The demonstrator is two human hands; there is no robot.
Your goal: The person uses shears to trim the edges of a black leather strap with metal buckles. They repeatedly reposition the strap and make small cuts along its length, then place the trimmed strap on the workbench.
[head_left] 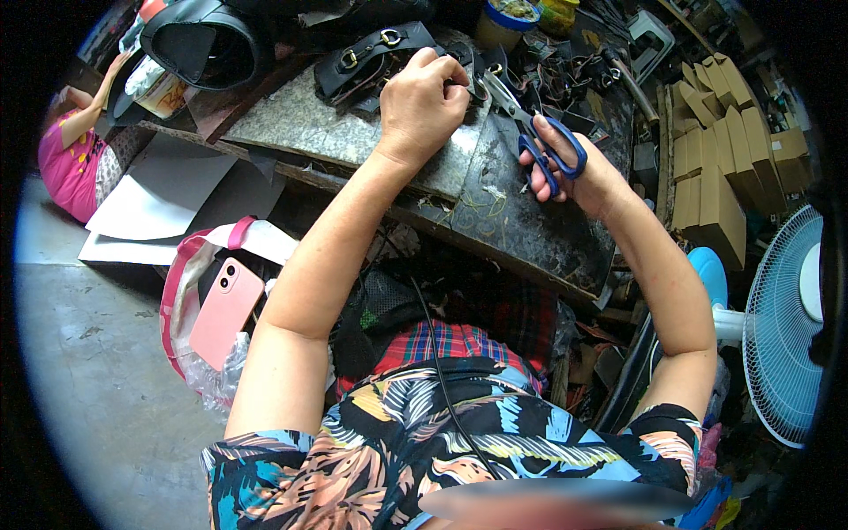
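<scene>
My right hand (565,163) grips a pair of scissors (571,157) with dark blue handles, fingers and thumb through the loops. The scissors' metal blades point up and left, partly apart, toward my left hand (422,102). That hand is closed, its knuckles up, on a black leather strap (474,64) whose dark end shows just right of the fingers; the pinch itself is hidden. Directly behind and left of it lies a black leather piece (371,60) with brass-coloured buckles. More black straps with metal fittings (565,71) are heaped beyond the scissors.
The worktable has a worn grey slab (291,119). A black helmet-like object (208,44) and a tub (505,22) stand at its back. Cardboard boxes (715,159) and a fan (782,327) are at right. A pink phone (226,314) lies in a bag at left; another person (71,159) sits beyond.
</scene>
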